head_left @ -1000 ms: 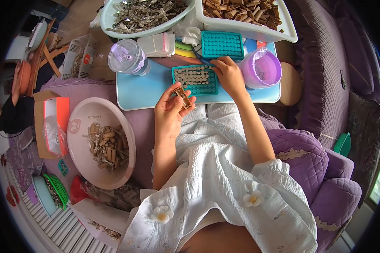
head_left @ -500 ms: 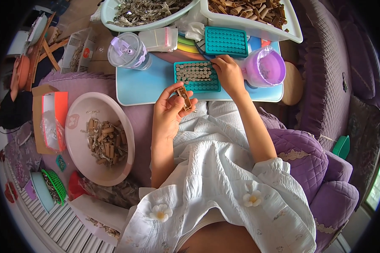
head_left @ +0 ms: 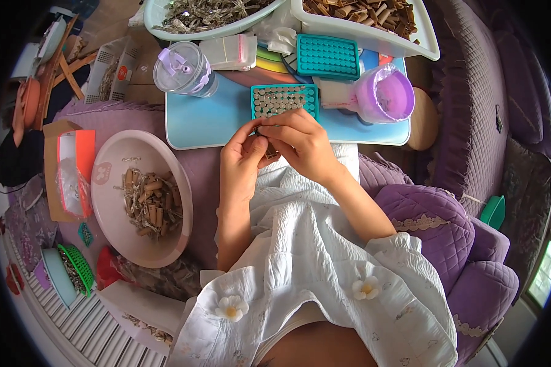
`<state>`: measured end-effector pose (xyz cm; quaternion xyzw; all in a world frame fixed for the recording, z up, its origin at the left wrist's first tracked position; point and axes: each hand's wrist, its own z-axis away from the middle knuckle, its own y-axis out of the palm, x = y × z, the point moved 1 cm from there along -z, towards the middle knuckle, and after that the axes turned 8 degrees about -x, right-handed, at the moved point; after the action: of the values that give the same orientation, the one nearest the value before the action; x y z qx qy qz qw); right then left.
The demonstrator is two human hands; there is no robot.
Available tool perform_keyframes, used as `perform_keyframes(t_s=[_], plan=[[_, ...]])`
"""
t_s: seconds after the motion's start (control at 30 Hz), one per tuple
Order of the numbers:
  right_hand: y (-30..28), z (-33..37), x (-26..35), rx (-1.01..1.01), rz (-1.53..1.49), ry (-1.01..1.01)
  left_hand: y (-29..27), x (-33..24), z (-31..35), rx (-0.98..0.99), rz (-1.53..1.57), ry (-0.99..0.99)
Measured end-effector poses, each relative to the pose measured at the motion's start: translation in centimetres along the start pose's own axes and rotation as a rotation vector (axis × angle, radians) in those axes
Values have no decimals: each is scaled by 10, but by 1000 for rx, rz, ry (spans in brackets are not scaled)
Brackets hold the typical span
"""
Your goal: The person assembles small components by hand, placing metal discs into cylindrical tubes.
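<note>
My left hand (head_left: 240,160) grips a small brown rectangular casing (head_left: 272,150) just off the table's near edge, above my lap. Over the same casing bends my right hand (head_left: 303,145), its thumb and fingertips pinched together at the upper end. Anything between those right fingertips is hidden. Just beyond both hands lies a teal tray (head_left: 315,105) with rows of small round grey discs (head_left: 272,99). My right hand covers the tray's near part.
A second teal tray (head_left: 328,56), a purple cup (head_left: 364,98) and a lidded clear cup (head_left: 183,70) stand on the blue table (head_left: 196,125). Tubs of metal clips (head_left: 214,18) and brown pieces (head_left: 373,18) are beyond. Left sits a pink basin (head_left: 107,214) holding brown parts.
My right hand has left the disc tray and come back toward me, to the casing in my left hand. The left hand has stayed nearly in place.
</note>
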<state>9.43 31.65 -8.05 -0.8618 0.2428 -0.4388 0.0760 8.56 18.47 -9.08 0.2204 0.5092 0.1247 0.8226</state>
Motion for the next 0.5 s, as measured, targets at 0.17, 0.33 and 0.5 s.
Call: perform_keyframes(t_s=[0.17, 0.33, 0.5], plan=[[-2, 3, -1, 141, -20, -1, -9, 5, -2, -56, -26, -1], [-15, -6, -47, -42, 205, 267, -9, 2, -2, -100, -102, -1], [-17, -8, -110, -5, 498, 109, -4, 5, -3, -88, -106, -3]])
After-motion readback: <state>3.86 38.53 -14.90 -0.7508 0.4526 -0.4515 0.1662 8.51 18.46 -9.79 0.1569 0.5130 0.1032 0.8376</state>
